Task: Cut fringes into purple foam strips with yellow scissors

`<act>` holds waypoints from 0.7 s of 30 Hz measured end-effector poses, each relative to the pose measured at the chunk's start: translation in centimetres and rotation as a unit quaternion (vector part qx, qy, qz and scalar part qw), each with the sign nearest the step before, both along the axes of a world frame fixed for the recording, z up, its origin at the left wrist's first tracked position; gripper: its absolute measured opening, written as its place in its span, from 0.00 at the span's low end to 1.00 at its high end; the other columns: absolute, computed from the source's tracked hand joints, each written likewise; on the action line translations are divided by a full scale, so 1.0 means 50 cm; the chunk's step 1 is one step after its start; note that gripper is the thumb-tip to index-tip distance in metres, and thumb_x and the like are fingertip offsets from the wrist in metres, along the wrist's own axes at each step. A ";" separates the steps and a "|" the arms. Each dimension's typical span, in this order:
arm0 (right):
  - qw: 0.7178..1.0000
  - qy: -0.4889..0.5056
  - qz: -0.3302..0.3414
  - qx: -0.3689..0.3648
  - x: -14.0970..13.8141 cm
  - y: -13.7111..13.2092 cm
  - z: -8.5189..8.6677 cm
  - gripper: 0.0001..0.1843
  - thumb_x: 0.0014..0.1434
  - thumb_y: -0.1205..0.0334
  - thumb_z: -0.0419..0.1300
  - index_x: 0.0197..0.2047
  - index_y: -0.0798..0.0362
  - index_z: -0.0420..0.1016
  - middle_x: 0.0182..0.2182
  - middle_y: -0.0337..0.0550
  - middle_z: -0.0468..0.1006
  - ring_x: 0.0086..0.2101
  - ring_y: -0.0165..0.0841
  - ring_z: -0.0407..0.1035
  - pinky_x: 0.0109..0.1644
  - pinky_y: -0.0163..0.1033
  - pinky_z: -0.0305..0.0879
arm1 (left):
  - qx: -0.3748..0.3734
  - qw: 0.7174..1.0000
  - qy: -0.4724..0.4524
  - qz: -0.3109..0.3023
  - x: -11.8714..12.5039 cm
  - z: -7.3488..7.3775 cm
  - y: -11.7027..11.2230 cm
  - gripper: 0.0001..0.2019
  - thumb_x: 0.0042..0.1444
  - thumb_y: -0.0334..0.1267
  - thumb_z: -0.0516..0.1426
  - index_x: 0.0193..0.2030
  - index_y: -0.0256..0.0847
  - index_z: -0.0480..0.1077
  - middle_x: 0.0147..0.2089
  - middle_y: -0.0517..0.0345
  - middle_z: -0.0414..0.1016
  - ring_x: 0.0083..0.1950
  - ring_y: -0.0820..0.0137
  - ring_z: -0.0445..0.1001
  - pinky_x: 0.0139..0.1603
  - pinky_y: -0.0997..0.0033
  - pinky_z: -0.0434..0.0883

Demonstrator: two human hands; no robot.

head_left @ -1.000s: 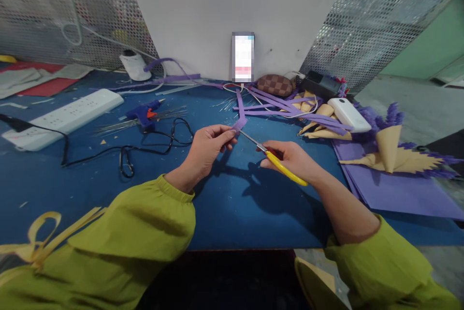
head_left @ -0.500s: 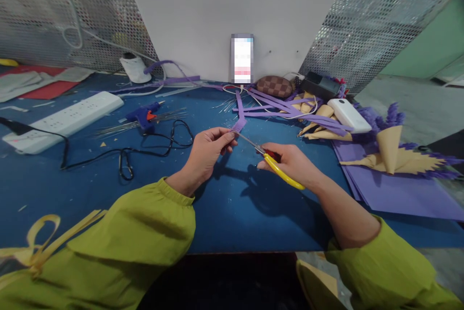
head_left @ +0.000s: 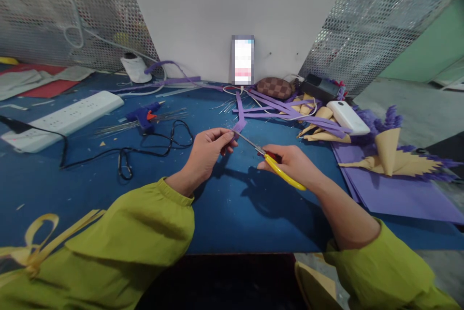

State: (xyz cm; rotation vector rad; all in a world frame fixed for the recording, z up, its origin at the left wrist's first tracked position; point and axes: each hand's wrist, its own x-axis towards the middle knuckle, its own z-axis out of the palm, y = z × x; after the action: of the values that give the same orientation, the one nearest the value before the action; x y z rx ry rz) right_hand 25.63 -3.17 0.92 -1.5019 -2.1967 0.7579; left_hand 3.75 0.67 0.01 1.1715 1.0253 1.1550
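Between the thumb and fingers of my left hand (head_left: 210,151) is the near end of a purple strip (head_left: 240,115), which runs away from me over the blue table (head_left: 232,223). My right hand (head_left: 290,164) is closed round the handles of yellow-handled scissors (head_left: 282,173). Their narrow metal blades point left and reach the strip right at my left fingertips. The blades look nearly closed; whether they grip the strip I cannot tell. Several more purple strips (head_left: 300,112) lie loosely behind my right hand.
On the left lie a white power strip (head_left: 68,120) and a blue glue gun (head_left: 143,115) with its black cord, beside thin wires. A phone (head_left: 242,60) leans on the back panel. On the right are a power bank (head_left: 348,117), purple sheets (head_left: 406,199) and a paper-wrapped purple flower (head_left: 388,151).
Both hands hold almost the same place. The scissor blades seem slightly closer together at the strip's end. The whole view has shifted a little.
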 end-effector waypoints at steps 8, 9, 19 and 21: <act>0.996 0.067 0.019 -0.052 0.007 0.004 -0.008 0.20 0.56 0.43 0.61 0.31 0.53 0.68 0.23 0.33 0.59 0.25 0.26 0.51 0.27 0.32 0.48 | -0.060 0.996 -0.053 -0.031 -0.006 0.005 0.004 0.07 0.47 0.39 0.65 0.26 0.38 0.74 0.23 0.60 0.73 0.23 0.78 0.66 0.25 0.76 0.60; 0.994 0.085 0.022 -0.065 0.009 0.005 -0.010 0.20 0.56 0.43 0.61 0.33 0.53 0.70 0.23 0.33 0.59 0.25 0.27 0.51 0.27 0.32 0.48 | -0.077 0.994 -0.069 -0.043 -0.007 0.007 0.004 0.08 0.47 0.39 0.65 0.26 0.38 0.74 0.23 0.60 0.72 0.23 0.78 0.66 0.25 0.77 0.60; 0.997 0.069 0.010 -0.039 0.009 0.007 -0.008 0.19 0.56 0.44 0.61 0.33 0.53 0.70 0.24 0.34 0.62 0.26 0.27 0.52 0.29 0.33 0.50 | -0.040 0.998 -0.040 -0.021 -0.004 0.003 0.005 0.09 0.45 0.40 0.67 0.29 0.37 0.77 0.25 0.58 0.75 0.24 0.78 0.66 0.24 0.77 0.59; 0.998 0.057 0.007 -0.029 0.008 0.005 -0.008 0.19 0.56 0.44 0.61 0.33 0.53 0.69 0.24 0.33 0.61 0.26 0.27 0.52 0.29 0.32 0.50 | -0.024 0.999 -0.032 -0.011 -0.003 0.002 0.005 0.09 0.45 0.40 0.67 0.29 0.37 0.77 0.24 0.59 0.75 0.23 0.78 0.66 0.24 0.76 0.59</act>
State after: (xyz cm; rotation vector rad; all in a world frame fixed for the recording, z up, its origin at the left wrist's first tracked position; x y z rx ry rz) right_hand 26.04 -2.91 0.51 -1.4352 -2.1191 0.8975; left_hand 3.60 0.92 0.12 1.0987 0.9842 1.1362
